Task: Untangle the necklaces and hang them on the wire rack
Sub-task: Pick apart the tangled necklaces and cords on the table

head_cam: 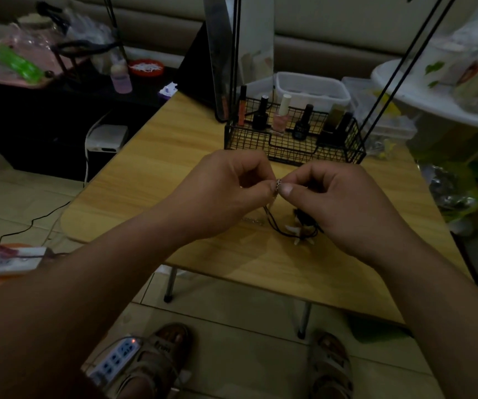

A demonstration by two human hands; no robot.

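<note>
Necklaces (304,220) of black cord lie tangled on the wooden worktop (160,145), with strands rising to a small silvery charm (278,184). Left hand (226,194) and right hand (338,205) meet above the tangle, fingers curled, and both pinch the charm between their fingertips. Just behind them stands the black wire rack (292,149), its basket holding nail polish bottles (282,113).

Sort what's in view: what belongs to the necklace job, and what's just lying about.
Job in hand: left hand and right hand, both pinching a small silvery piece; tangled black cords on the table; wire rack.

Lying about: nail polish bottles in the rack; clear plastic box; pink bottle; power strip on the floor.
</note>
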